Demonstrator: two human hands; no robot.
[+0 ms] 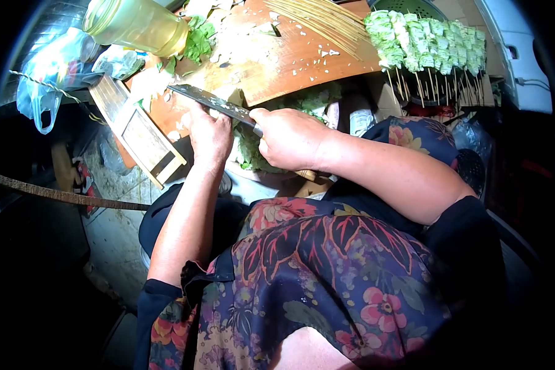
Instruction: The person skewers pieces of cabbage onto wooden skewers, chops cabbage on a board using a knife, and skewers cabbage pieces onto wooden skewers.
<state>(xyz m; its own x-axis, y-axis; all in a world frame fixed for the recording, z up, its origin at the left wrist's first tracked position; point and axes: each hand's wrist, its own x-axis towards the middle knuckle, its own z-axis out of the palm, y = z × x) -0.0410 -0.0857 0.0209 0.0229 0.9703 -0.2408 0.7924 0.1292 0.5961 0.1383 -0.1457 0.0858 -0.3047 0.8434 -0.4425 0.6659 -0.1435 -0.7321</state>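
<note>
My right hand [293,139] is wrapped round the handle of a kitchen knife [213,102], its long dark blade pointing left with pale bits stuck on it. Under the blade, at the near edge of the wooden cutting board [259,74], is my left hand [209,137], its fingers curled and partly covered by the knife. What they grip is hidden. Just beyond, a pale cabbage piece [229,94] shows behind the blade. Below the board, between my knees, cut cabbage [246,151] lies in a partly seen container.
Bamboo skewers [324,24] lie at the far side of the board. Skewered cabbage [425,43] is stacked at right, sticks pointing toward me. A large jar [135,28] of yellowish liquid, a wooden slicer [139,132] and a blue plastic bag [52,71] are at left.
</note>
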